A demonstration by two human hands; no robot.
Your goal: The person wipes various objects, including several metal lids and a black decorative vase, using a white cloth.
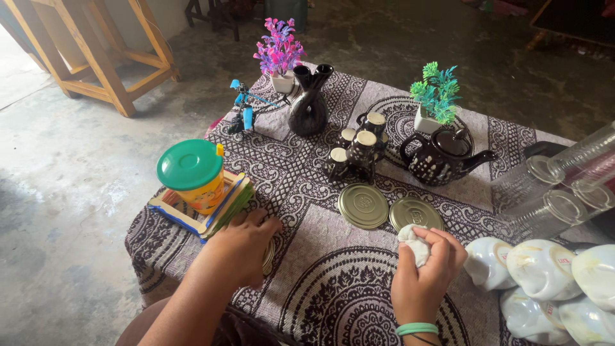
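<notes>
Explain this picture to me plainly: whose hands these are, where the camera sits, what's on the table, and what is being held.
There is one picture, taken by a camera worn on a person's head, looking down at their own two bare hands. No machine is involved.

The left hand rests on a round gold metal lid at the edge of the patterned cloth-covered table. The right hand, with a green wristband, grips a crumpled white cloth.

Two more gold lids lie flat ahead. Behind them stand a black spotted teapot, small black cups, a black twisted vase and two small artificial plants. At left is a yellow jar with a green lid; at right, clear glasses on their sides and upturned white cups.
</notes>
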